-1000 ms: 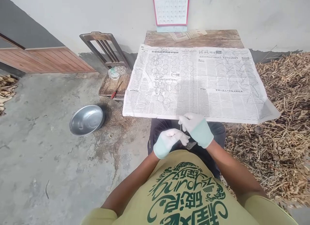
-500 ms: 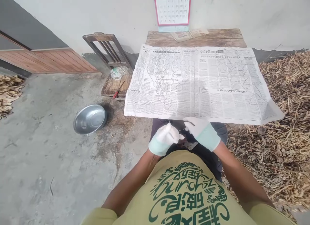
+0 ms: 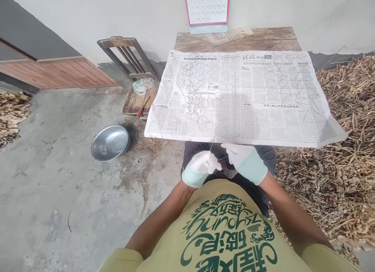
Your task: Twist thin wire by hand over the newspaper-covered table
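White gloves with pale green cuffs cover both hands, which are close together over my lap below the table's near edge. My left hand (image 3: 201, 167) is closed on a thin wire (image 3: 223, 158), one end of which pokes up above the fingers. The wire runs across to my right hand (image 3: 241, 159), whose fingers are pinched together on it. Just beyond them a spread newspaper (image 3: 216, 123) covers the table and overhangs its front. Round wire loops (image 3: 202, 102) lie on its left half, and bent wire pieces (image 3: 288, 84) on its right half.
A wooden chair (image 3: 129, 61) at the left bears a clear plastic bag (image 3: 143, 85) and a red-handled screwdriver (image 3: 140, 112). A metal basin (image 3: 110, 143) sits on the concrete floor. Dry stalks (image 3: 331, 186) are heaped at right. A calendar (image 3: 208, 6) hangs on the wall.
The view has shifted slightly. My left hand has turned a little and its fingers are curled closer around the wire; my right hand stays nearly in place.
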The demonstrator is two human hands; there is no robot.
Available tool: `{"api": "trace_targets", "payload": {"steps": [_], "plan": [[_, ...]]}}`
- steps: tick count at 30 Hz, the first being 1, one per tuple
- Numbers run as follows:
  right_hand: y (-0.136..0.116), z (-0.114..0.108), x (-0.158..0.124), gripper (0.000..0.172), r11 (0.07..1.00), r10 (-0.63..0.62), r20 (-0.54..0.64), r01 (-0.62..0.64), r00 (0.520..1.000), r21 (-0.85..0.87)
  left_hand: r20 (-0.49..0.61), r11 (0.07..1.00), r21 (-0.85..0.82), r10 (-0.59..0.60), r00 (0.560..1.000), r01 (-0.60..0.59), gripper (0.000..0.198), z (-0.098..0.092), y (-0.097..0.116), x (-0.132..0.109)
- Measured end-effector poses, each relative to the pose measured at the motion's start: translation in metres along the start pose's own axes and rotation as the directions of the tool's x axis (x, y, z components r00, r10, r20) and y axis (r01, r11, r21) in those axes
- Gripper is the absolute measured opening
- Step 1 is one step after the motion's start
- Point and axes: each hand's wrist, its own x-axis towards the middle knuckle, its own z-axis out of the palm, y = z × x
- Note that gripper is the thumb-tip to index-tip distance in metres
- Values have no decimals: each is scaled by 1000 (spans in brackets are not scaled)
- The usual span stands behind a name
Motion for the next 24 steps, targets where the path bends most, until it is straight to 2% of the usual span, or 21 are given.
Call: {"api": "trace_targets", "payload": {"steps": [2,8,12,14,17,19,22,24], "plan": [[1,-1,-1,39,1000,15,14,-15,1000,2,-31,1000,6,-11,999,11,63,-1,1,1],[5,0,-2,40,1000,3,18,-3,1000,15,-19,1000,-26,-4,1000,4,63,-2,7,5],[8,2,-2,38,999,35,-16,-35,999,9,-101,1000,-13,1,995,-2,49,-1,8,4],[9,1,-2,37,999,43,-18,-43,999,27,-157,999,32,27,987,-23,49,0,9,2],[9,-4,-3,39,999,40,-16,-39,999,35,-232,986,154,105,967,-70,57,4,14,-3],[10,-6,-3,40,998,49,-29,-48,998,38,-264,950,299,171,949,-88,59,9,20,-6],[12,-6,-2,40,995,78,-65,-73,995,66,-277,839,541,245,929,-60,52,18,29,-9],[13,-5,-3,41,993,89,-90,-82,992,79,-307,764,645,279,910,-17,46,24,34,-9]]}}
